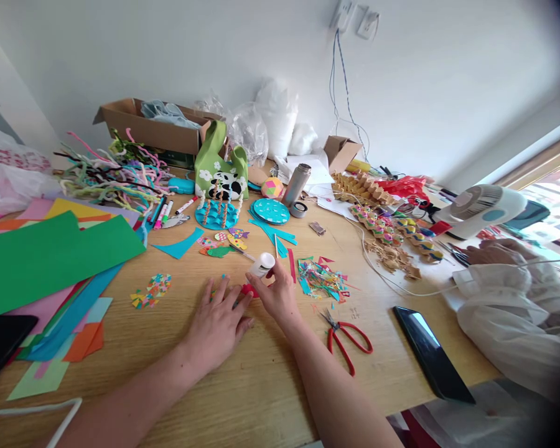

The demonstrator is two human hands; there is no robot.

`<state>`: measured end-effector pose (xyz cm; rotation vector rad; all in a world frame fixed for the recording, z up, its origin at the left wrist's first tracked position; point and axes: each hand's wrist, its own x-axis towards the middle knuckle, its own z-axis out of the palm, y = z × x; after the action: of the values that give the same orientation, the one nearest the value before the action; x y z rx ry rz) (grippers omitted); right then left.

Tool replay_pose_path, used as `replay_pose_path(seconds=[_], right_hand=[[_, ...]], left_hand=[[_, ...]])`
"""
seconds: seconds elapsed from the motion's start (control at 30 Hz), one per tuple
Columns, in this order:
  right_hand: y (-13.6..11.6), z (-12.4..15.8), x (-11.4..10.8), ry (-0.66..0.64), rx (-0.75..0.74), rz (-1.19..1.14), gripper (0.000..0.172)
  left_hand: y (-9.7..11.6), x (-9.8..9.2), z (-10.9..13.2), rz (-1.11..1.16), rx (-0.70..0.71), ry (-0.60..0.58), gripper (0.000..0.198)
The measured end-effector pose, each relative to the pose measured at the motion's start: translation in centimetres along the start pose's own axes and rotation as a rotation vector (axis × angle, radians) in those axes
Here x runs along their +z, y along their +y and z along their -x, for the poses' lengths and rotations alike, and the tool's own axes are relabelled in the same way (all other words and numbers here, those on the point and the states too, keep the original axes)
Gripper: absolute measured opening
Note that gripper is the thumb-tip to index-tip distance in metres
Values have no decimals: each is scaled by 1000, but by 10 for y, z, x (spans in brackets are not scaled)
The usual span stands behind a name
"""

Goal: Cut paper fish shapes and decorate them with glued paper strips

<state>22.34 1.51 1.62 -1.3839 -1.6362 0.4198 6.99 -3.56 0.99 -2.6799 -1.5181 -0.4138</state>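
My right hand (276, 294) grips a small white glue bottle (263, 264), tilted over a red piece (249, 290) on the wooden table. Flat on the table beside it lies my left hand (220, 311), its fingers spread and partly covering the red piece and some small coloured bits. Red-handled scissors (345, 336) rest to the right of my right forearm. A heap of coloured paper scraps (322, 278) is just right of the bottle. To the left of my left hand is a fish shape covered in paper bits (154, 290).
Coloured paper sheets (51, 261) spread over the left side. Behind are a blue disc with beaded sticks (217, 214), a metal flask (297, 185) and a panda bag (220, 168). A phone (432, 354) lies at right, near another person's sleeves (494, 305) and a white fan (483, 208).
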Motion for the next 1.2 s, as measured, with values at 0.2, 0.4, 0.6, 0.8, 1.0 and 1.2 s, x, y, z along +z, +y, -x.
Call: replay_pose_path(seconds=[0.2,0.4,0.6,0.8,1.0,1.2], right_hand=[[-1,0,0,-10,-9,-1,23],[-2,-1,-1,-8,-2,-25,21],[-2,-1,-1,-7,1,-31,21],[-4,-1,-1,21,2,-53,20],[-2,-1,-1,4,11,-50,21],[-1,-1,1,6,-5,-46,20]], left_hand=[[-1,1,1,3,1,-8,42],[-1,0,1,0,8,4,42],[0,1,1,-5,5,6,42],[0,3,2,-1,-5,3,44],[1,2,1,-4,-3,9,43],[1,-1,1,1,-5,-10,44]])
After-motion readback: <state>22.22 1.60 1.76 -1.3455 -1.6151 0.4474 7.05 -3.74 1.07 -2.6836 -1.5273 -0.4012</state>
